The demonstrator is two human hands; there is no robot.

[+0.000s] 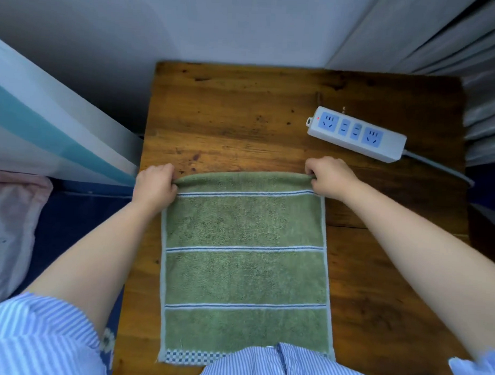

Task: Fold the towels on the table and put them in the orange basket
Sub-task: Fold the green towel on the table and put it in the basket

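Observation:
A green towel (244, 271) with thin blue-and-white stripes lies flat on the wooden table (237, 117), its near edge under my striped shirt. Its far edge is a rounded fold. My left hand (155, 185) grips the far left corner of that fold. My right hand (329, 177) pinches the far right corner. Both hands rest at table level. No orange basket is in view.
A white power strip (357, 133) with blue sockets lies at the table's back right, its cable (438, 167) running off the right edge. A wall stands behind the table, curtains at the right, bedding and a pink pillow (9, 235) at the left.

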